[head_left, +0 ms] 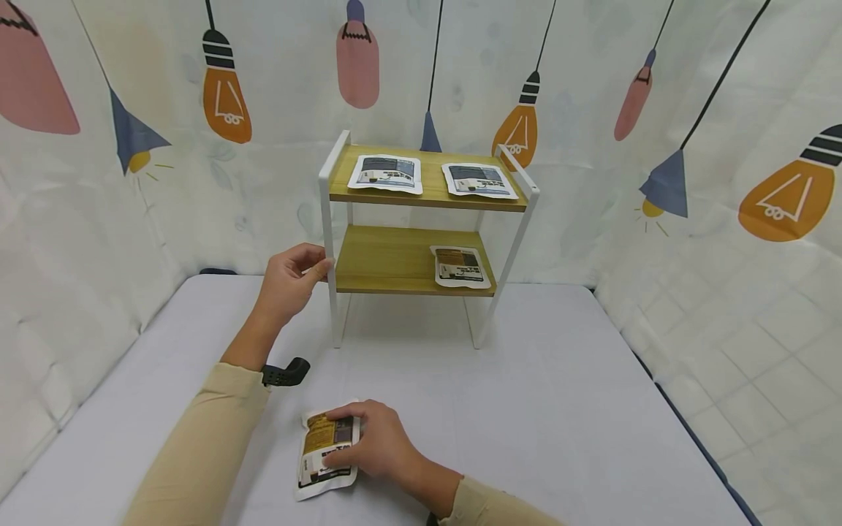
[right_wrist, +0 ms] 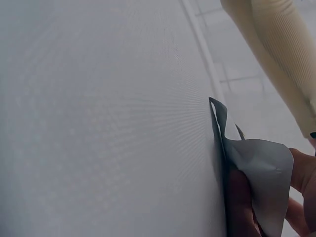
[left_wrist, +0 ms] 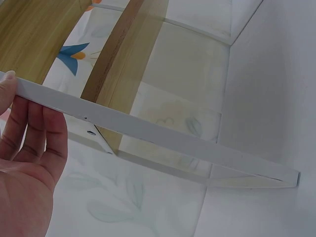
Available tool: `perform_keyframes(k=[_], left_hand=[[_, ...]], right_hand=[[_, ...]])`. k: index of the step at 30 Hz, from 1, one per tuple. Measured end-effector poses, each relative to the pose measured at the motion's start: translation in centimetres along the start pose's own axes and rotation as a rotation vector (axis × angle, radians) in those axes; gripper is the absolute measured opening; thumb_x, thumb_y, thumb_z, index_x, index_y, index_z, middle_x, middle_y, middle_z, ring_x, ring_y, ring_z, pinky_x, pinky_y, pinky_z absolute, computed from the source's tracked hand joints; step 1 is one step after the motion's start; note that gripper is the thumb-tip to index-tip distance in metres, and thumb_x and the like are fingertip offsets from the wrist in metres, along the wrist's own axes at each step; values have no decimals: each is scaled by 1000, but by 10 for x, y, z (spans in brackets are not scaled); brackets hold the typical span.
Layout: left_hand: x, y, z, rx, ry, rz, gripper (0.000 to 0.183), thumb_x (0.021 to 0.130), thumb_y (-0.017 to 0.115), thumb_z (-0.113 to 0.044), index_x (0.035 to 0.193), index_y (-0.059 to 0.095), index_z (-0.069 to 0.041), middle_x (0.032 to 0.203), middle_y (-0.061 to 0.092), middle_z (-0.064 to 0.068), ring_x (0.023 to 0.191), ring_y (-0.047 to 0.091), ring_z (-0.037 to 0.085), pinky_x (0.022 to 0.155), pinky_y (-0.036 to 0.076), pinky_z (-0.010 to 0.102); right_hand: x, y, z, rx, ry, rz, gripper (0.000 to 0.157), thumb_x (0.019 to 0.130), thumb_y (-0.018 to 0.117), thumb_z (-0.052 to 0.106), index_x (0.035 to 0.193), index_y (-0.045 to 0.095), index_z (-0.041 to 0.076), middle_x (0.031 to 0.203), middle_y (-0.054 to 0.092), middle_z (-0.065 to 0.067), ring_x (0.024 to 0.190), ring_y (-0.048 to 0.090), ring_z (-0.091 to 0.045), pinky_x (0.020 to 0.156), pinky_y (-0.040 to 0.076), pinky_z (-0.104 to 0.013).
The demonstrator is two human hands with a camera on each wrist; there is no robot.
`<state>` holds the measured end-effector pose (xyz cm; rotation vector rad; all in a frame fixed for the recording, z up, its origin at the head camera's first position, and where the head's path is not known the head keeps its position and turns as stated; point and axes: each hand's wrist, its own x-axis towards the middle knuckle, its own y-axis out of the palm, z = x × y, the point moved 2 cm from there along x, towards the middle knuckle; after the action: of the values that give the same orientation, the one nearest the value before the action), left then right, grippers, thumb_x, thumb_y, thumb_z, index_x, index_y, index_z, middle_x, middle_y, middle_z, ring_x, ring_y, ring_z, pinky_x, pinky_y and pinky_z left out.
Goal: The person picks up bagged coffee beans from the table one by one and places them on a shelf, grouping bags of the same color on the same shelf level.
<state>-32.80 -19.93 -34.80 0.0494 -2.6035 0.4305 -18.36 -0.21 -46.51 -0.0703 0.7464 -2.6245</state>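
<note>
A two-tier shelf rack (head_left: 401, 259) with wooden boards and a white frame stands at the back of the table. My left hand (head_left: 289, 285) grips its left front post (left_wrist: 148, 129), thumb on one side and fingers on the other. Near the front of the table, my right hand (head_left: 384, 442) pinches the right side of a white pouch with a brown and yellow label (head_left: 317, 456). In the right wrist view the pouch's plain silvery side (right_wrist: 264, 170) bends between thumb and fingers, low beside the tabletop.
Two blue-labelled pouches lie on the upper board, one at left (head_left: 387, 174) and one at right (head_left: 480, 180). A brown-labelled pouch (head_left: 460, 267) lies on the lower board's right side. The white-covered table (head_left: 559, 409) is bordered by fabric walls (head_left: 263, 197) printed with lamps.
</note>
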Motion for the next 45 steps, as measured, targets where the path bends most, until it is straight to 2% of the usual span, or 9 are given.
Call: perform_keyframes(k=[6,14,23,31,35,40,45], left_hand=[[0,0,1,-2,4,2,29,100,67,-23,117,68,0,102,70,6,91,67,9,82,59,16],[0,0,1,12,1,1,29,101,66,-24,118,68,-1,105,70,11,92,67,9,82,58,16],[0,-1,0,15,-8,3,29,101,66,-25,120,69,-3,110,70,16,93,67,10,83,58,15],[0,0,1,22,-13,-1,29,101,66,-26,119,69,-4,109,71,15,94,68,9,82,58,14],[1,1,1,24,-14,-3,30,101,66,-27,120,69,-4,109,71,15,94,68,9,82,58,14],[1,1,1,31,-16,-3,31,101,66,-27,121,69,-5,110,71,14,95,68,8,83,57,14],[0,1,1,33,-22,-4,32,101,66,-27,121,68,-3,111,71,15,95,68,10,82,57,14]], right_hand=[[1,-3,-5,6,-34,-10,55,63,99,24,112,79,36,110,71,16,104,59,1,97,46,-25],[5,-10,-11,39,-7,-33,53,65,98,27,112,77,40,112,70,16,108,59,-4,102,45,-32],[11,-23,-15,111,-16,-75,52,68,97,25,114,77,37,116,71,10,110,58,-8,100,43,-34],[17,-36,-14,168,-38,-95,53,70,96,24,117,76,37,122,70,8,118,58,-12,105,43,-40],[20,-43,-11,211,-39,-96,53,71,95,21,118,77,35,126,70,5,118,57,-13,102,45,-38],[21,-51,-7,257,-26,-100,53,72,94,18,120,76,34,134,65,0,117,56,-18,87,51,-27],[23,-57,-6,347,-12,-86,56,74,92,11,123,75,31,137,61,-6,95,68,-17,73,59,-25]])
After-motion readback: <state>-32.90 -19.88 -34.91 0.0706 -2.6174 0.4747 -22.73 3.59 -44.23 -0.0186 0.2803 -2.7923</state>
